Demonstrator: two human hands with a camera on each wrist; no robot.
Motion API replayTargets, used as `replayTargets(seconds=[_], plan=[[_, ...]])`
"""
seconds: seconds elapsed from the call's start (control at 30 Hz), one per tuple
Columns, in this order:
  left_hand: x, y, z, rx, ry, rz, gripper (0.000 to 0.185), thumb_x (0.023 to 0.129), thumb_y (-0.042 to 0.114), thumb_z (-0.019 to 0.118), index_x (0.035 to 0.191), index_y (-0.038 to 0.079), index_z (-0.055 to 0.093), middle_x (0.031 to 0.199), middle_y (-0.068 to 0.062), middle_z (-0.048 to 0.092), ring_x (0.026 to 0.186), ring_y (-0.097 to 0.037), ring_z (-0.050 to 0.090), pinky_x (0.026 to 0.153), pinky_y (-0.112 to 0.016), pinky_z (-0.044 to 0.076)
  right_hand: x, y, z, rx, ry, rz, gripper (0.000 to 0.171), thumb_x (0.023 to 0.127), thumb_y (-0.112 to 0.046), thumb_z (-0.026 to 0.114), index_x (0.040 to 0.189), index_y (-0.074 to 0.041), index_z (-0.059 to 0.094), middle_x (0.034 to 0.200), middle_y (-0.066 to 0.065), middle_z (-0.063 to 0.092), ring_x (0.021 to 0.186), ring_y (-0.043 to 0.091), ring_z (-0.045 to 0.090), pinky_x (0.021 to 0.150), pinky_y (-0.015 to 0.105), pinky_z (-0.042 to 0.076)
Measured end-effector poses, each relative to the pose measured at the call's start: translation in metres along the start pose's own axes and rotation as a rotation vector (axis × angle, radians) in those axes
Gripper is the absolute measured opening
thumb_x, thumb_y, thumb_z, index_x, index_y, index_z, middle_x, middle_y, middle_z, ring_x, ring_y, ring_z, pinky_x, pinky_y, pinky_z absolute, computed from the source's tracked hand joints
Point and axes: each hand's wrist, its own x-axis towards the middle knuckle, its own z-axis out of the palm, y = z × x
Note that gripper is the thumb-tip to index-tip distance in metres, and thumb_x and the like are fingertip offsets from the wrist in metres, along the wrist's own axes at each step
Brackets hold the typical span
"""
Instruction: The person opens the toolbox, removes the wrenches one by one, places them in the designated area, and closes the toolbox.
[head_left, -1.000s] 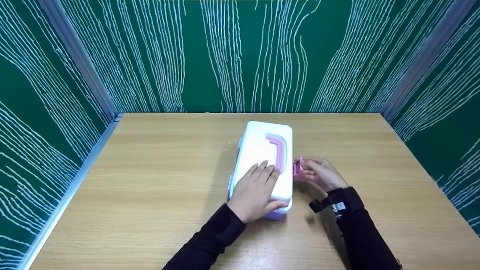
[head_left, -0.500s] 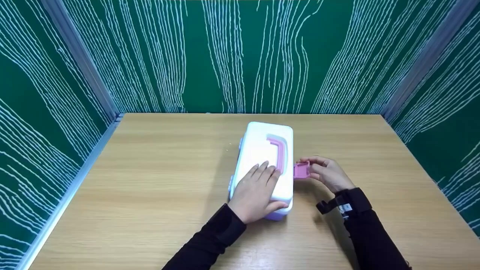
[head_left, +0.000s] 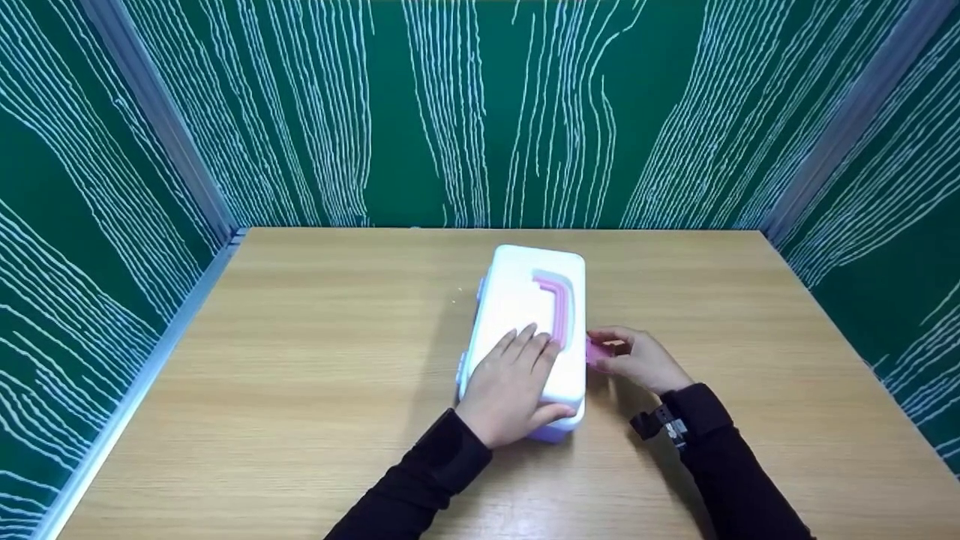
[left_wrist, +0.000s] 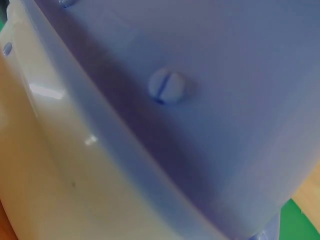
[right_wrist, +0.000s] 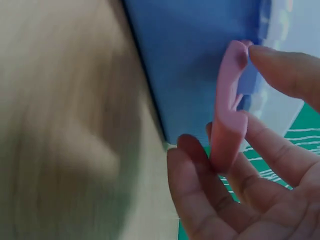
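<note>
A storage box with a white lid (head_left: 517, 277) and a lavender-blue body (right_wrist: 185, 60) stands lengthwise on the table, lid down. My left hand (head_left: 510, 390) lies spread over the near half of the lid, fingertips beside the pink carry handle (head_left: 559, 304) folded into its recess. At the box's right side, my right hand (head_left: 641, 361) has thumb and fingers around a pink latch (right_wrist: 230, 110). The latch juts out from the box wall in the right wrist view, the thumb at one end and fingers behind the other. In the head view, fingers partly cover it.
Blue hinges (head_left: 462, 364) sit along the box's left side. The wooden table (head_left: 315, 360) extends around the box, bounded by green walls (head_left: 405, 150) with white wavy lines. A small round peg (left_wrist: 166, 86) shows on the blue surface in the left wrist view.
The pink latch swung outward from the box, then tilted so less of it shows. My right hand moved out right, then back toward the box. My left hand stayed on the lid.
</note>
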Motion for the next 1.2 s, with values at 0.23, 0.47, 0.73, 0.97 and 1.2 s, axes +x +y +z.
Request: replayTargets(seconds=[0.23, 0.47, 0.73, 0.97, 1.2], plan=[[0.0, 0.0, -0.001, -0.002, -0.013, -0.002, 0.084, 0.09, 0.074, 0.037, 0.146, 0.011, 0.043, 0.144, -0.005, 0.052, 0.142, -0.024, 0.04, 0.119, -0.037, 0.029, 0.003, 0.001, 0.008, -0.089, -0.001, -0.042, 0.047, 0.09, -0.009, 0.068, 0.131, 0.008, 0.055, 0.128, 0.028, 0.061, 0.116, 0.042, 0.059, 0.095, 0.039, 0.054], [0.0, 0.0, -0.002, -0.006, -0.007, -0.003, 0.083, 0.09, 0.073, 0.038, 0.145, 0.011, 0.044, 0.144, -0.005, 0.052, 0.142, -0.023, 0.041, 0.119, -0.037, 0.029, 0.002, -0.001, 0.013, -0.063, 0.009, -0.013, 0.05, 0.089, -0.013, 0.07, 0.134, 0.006, 0.054, 0.13, 0.027, 0.06, 0.119, 0.041, 0.059, 0.101, 0.049, 0.049], [0.001, 0.001, -0.003, -0.015, -0.026, -0.005, 0.083, 0.09, 0.072, 0.04, 0.146, 0.011, 0.043, 0.145, -0.006, 0.052, 0.142, -0.024, 0.04, 0.119, -0.038, 0.028, 0.001, 0.001, 0.018, 0.007, -0.016, -0.055, 0.053, 0.091, -0.004, 0.063, 0.14, 0.008, 0.045, 0.133, 0.029, 0.056, 0.117, 0.04, 0.06, 0.101, 0.043, 0.049], [0.002, 0.006, -0.008, -0.037, -0.057, -0.031, 0.082, 0.089, 0.07, 0.046, 0.145, 0.01, 0.044, 0.146, -0.008, 0.051, 0.143, -0.026, 0.038, 0.12, -0.04, 0.027, 0.001, 0.001, 0.024, 0.136, -0.011, 0.014, 0.054, 0.095, -0.003, 0.054, 0.144, 0.01, 0.036, 0.14, 0.031, 0.049, 0.121, 0.036, 0.058, 0.097, 0.029, 0.052], [0.005, 0.012, -0.011, -0.016, -0.076, -0.026, 0.091, 0.083, 0.069, 0.056, 0.148, 0.007, 0.039, 0.148, -0.014, 0.048, 0.144, -0.03, 0.037, 0.12, -0.04, 0.027, 0.001, -0.01, 0.034, 0.251, 0.063, 0.099, 0.054, 0.099, -0.004, 0.044, 0.148, 0.01, 0.027, 0.143, 0.034, 0.042, 0.116, 0.024, 0.057, 0.092, 0.022, 0.053]])
